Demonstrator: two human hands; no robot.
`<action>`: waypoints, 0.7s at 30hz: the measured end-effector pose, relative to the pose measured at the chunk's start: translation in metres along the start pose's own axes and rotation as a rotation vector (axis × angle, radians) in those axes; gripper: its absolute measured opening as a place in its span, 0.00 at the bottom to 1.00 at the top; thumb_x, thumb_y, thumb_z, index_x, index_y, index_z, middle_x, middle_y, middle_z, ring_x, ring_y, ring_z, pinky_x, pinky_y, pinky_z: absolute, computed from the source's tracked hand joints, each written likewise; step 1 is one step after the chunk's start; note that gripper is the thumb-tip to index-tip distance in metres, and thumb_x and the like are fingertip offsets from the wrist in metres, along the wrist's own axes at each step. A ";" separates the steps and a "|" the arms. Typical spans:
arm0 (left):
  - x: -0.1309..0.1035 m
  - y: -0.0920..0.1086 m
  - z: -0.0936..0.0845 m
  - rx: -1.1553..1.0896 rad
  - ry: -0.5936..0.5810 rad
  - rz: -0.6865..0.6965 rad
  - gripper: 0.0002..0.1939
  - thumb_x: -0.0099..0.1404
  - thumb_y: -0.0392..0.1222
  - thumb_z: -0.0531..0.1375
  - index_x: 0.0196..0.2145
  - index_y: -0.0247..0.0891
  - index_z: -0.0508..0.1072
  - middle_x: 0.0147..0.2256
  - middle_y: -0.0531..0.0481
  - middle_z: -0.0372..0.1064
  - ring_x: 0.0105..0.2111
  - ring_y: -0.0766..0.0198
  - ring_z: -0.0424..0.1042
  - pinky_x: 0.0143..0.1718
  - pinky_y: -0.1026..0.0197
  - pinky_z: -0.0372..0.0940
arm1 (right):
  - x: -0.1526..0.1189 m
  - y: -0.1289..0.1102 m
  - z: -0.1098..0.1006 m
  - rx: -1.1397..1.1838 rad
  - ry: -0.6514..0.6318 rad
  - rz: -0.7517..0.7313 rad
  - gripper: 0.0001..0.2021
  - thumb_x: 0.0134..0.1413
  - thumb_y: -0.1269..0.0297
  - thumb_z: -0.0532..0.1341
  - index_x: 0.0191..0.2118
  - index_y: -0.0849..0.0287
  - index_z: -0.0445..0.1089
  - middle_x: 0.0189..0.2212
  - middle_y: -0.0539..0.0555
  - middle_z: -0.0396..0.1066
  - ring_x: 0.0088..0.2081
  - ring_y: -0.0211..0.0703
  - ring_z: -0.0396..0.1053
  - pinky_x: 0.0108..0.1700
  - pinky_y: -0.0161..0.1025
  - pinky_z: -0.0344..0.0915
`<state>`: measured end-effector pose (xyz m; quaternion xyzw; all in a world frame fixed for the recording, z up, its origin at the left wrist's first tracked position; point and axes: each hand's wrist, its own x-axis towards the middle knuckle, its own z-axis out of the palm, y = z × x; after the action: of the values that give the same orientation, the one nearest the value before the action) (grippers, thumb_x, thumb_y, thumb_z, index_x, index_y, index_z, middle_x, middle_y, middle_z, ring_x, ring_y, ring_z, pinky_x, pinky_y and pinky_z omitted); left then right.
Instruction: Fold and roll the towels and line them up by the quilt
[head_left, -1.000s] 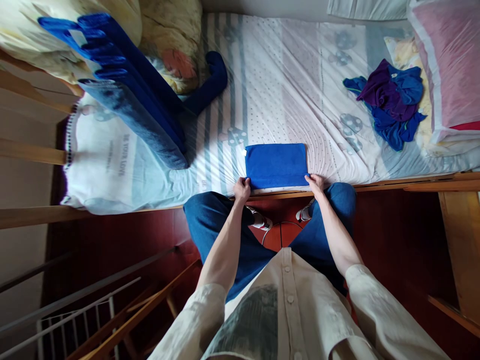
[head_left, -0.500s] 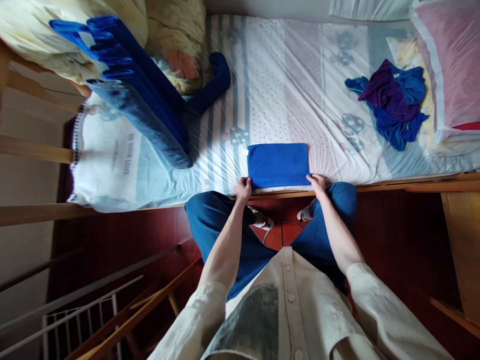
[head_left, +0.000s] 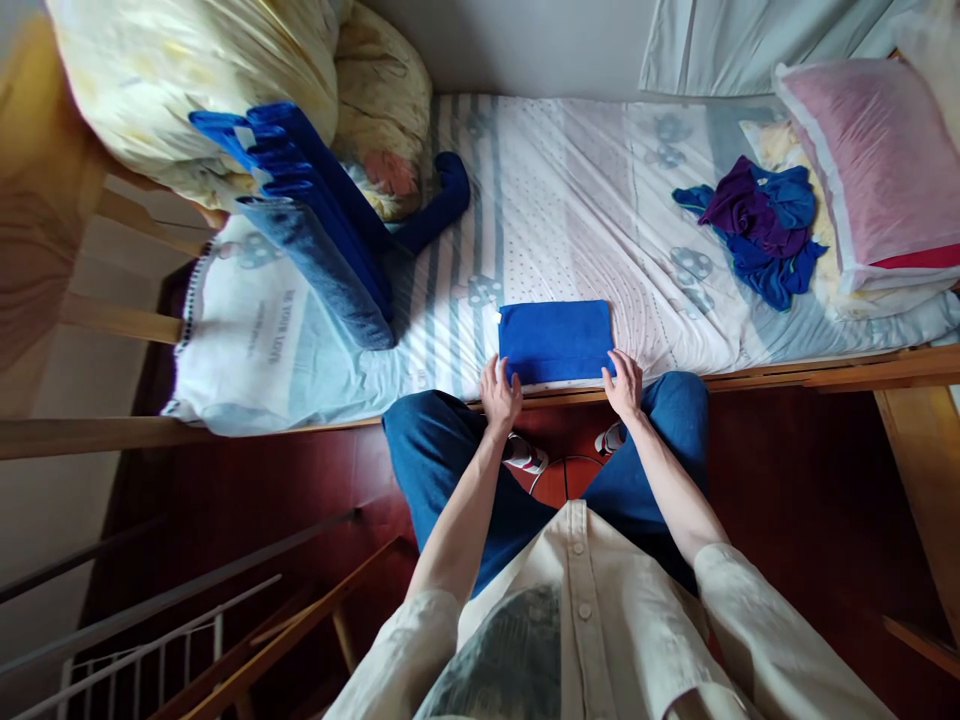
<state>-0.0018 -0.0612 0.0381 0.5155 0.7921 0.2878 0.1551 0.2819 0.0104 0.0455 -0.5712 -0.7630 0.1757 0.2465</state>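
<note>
A blue cloth [head_left: 556, 340], folded into a flat rectangle, lies at the near edge of the bed, with a small white tag at its left side. My left hand [head_left: 500, 393] is at the cloth's near left corner, its fingers apart. At the near right corner, my right hand [head_left: 623, 385] has its fingers spread, the tips at the cloth's edge. Neither hand grips the fabric. To the left, several rolled blue cloths [head_left: 322, 190] lie side by side next to a greyer blue roll [head_left: 322, 270].
A crumpled heap of purple and blue cloths [head_left: 757, 215] lies on the bed's right side, by a pink pillow [head_left: 877, 160]. Yellowish bedding [head_left: 217, 75] is piled at the back left. The patterned sheet [head_left: 555, 200] covers the bed; a wooden rail [head_left: 825, 370] runs along its front.
Both hands have let go of the cloth's near corners and opened their fingers. The cloth stays folded on the bed. The camera view has shifted slightly.
</note>
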 end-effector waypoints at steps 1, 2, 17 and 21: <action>-0.002 0.000 0.001 0.011 -0.062 0.100 0.26 0.73 0.45 0.51 0.65 0.34 0.66 0.70 0.32 0.58 0.73 0.46 0.54 0.72 0.41 0.52 | -0.001 -0.003 -0.001 -0.002 -0.042 -0.061 0.23 0.73 0.60 0.52 0.67 0.57 0.67 0.66 0.63 0.67 0.68 0.53 0.64 0.70 0.53 0.60; -0.003 0.000 0.002 0.022 -0.119 0.185 0.27 0.73 0.45 0.51 0.67 0.35 0.65 0.71 0.34 0.57 0.74 0.47 0.51 0.73 0.42 0.51 | -0.002 -0.005 -0.002 -0.002 -0.087 -0.111 0.23 0.73 0.60 0.52 0.68 0.56 0.66 0.68 0.62 0.66 0.69 0.52 0.63 0.72 0.52 0.58; 0.020 -0.017 0.025 0.283 -0.354 0.212 0.35 0.66 0.33 0.51 0.70 0.22 0.60 0.68 0.25 0.61 0.72 0.45 0.57 0.74 0.39 0.49 | 0.018 -0.006 0.019 -0.083 -0.329 -0.090 0.28 0.64 0.73 0.57 0.68 0.63 0.67 0.67 0.63 0.68 0.71 0.51 0.62 0.75 0.58 0.50; 0.035 -0.018 0.018 0.312 -0.436 0.222 0.30 0.69 0.30 0.47 0.67 0.26 0.66 0.66 0.28 0.64 0.69 0.48 0.63 0.73 0.41 0.52 | 0.031 -0.005 0.018 -0.114 -0.363 -0.090 0.27 0.60 0.79 0.57 0.64 0.63 0.71 0.62 0.65 0.73 0.66 0.53 0.69 0.72 0.57 0.55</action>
<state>-0.0195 -0.0299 0.0143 0.6664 0.7135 0.0600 0.2079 0.2609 0.0389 0.0389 -0.5083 -0.8285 0.2213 0.0796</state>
